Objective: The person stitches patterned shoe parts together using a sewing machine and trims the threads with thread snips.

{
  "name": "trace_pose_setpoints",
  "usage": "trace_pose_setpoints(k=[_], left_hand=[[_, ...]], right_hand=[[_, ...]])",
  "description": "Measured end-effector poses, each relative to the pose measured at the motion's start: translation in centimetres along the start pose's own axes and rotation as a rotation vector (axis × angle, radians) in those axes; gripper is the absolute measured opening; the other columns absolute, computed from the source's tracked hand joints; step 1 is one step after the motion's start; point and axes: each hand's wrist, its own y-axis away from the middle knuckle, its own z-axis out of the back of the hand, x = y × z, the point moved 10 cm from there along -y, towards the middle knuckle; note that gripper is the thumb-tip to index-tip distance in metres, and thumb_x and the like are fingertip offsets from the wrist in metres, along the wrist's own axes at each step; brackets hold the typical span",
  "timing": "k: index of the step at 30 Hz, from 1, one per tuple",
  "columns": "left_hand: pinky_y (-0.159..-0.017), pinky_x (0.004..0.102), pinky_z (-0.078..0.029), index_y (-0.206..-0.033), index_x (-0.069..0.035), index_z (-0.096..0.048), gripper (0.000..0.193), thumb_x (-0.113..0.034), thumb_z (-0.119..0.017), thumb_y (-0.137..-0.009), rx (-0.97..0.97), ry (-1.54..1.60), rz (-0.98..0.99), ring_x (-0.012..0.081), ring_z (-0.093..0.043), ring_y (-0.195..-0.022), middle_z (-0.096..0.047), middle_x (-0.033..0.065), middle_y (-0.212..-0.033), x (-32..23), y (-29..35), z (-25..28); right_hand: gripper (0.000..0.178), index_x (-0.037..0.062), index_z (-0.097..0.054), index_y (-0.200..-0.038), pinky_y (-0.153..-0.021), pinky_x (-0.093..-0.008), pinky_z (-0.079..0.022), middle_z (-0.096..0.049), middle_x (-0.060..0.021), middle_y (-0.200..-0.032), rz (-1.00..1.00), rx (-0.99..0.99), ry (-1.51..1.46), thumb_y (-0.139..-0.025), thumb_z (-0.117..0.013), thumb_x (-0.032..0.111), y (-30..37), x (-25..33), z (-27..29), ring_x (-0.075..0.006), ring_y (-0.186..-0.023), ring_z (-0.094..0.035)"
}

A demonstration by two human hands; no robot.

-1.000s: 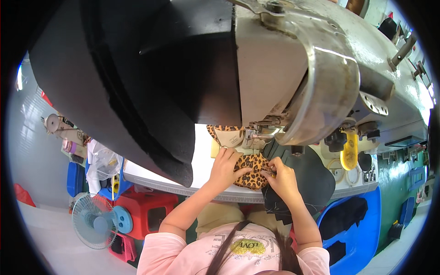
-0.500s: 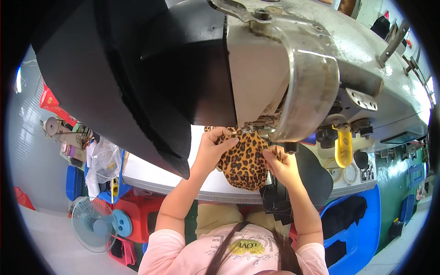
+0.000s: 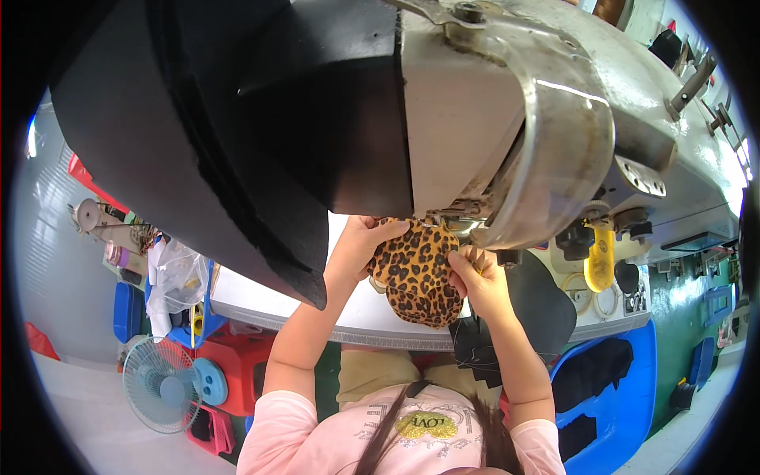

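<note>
A rounded leopard-print fabric piece [image 3: 419, 273] lies under the sewing machine's [image 3: 546, 134] head, close to the needle area, its lower part hanging toward me. My left hand [image 3: 366, 241] pinches its upper left edge between thumb and fingers. At the right edge, my right hand [image 3: 480, 281] grips the same piece, thumb on top. A small pointed shape shows by the right fingers; I cannot make out what it is. The machine's head hides the needle and the far part of the cloth.
Black fabric [image 3: 538, 301] lies right of my right hand, with loose threads. A blue tub [image 3: 645, 372] with black pieces stands at the lower right. At the left are a fan [image 3: 162, 388] and a red stool [image 3: 233, 380]. A dark panel [image 3: 261, 142] overhangs the upper left.
The leopard-print piece has turned slightly and its upper left edge has shifted left with my left hand. My right hand has moved slightly, still at the right edge.
</note>
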Motion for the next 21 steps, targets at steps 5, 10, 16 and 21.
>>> trace_pose_setpoints(k=[5, 10, 16, 21], left_hand=[[-0.07, 0.0289, -0.05, -0.093, -0.001, -0.055, 0.017, 0.0, -0.059, -0.076, -0.102, 0.657, -0.071, 0.0185, -0.06, -0.082, -0.06, 0.0081, -0.089, -1.0, 1.7, -0.2], [-0.073, 0.028, -0.046, -0.099, -0.002, -0.053, 0.021, -0.006, -0.059, -0.08, -0.143, 0.465, -0.215, 0.015, -0.056, -0.085, -0.058, 0.0066, -0.094, 3.3, 3.7, -1.5], [-0.073, 0.0239, -0.045, -0.101, -0.001, -0.051, 0.021, -0.005, -0.057, -0.081, -0.208, -0.087, -0.333, 0.0102, -0.055, -0.082, -0.058, 0.0033, -0.093, 1.9, 3.6, -1.0], [-0.072, 0.0243, -0.046, -0.101, -0.001, -0.051, 0.022, -0.002, -0.058, -0.08, -0.088, -0.291, -0.433, 0.0103, -0.056, -0.081, -0.058, 0.0035, -0.091, -0.6, 1.6, 0.1]], right_hand=[[0.019, 0.0033, -0.053, -0.068, -0.037, -0.018, -0.029, -0.053, -0.0036, -0.054, 0.024, -0.007, -0.009, -0.085, -0.052, 0.012, -0.1, 0.4, -0.5, -0.0045, -0.039, -0.039], [0.021, 0.0028, -0.054, -0.067, -0.036, -0.0177, -0.029, -0.056, -0.0047, -0.057, 0.07, -0.005, 0.011, -0.086, -0.052, 0.012, -0.3, 0.4, -0.7, -0.0037, -0.039, -0.04], [0.006, 0.0026, -0.058, -0.076, -0.053, -0.0238, -0.04, -0.055, -0.0014, -0.061, 0.398, -0.099, 0.32, -0.074, -0.063, 0.007, 0.8, 3.0, 1.9, -0.0098, -0.055, -0.049], [0.026, 0.0067, -0.06, -0.097, -0.055, -0.0245, -0.042, -0.058, -0.0059, -0.073, 0.585, -0.104, 0.607, -0.073, -0.057, -0.003, 1.2, 6.0, 1.4, -0.0131, -0.06, -0.05]])
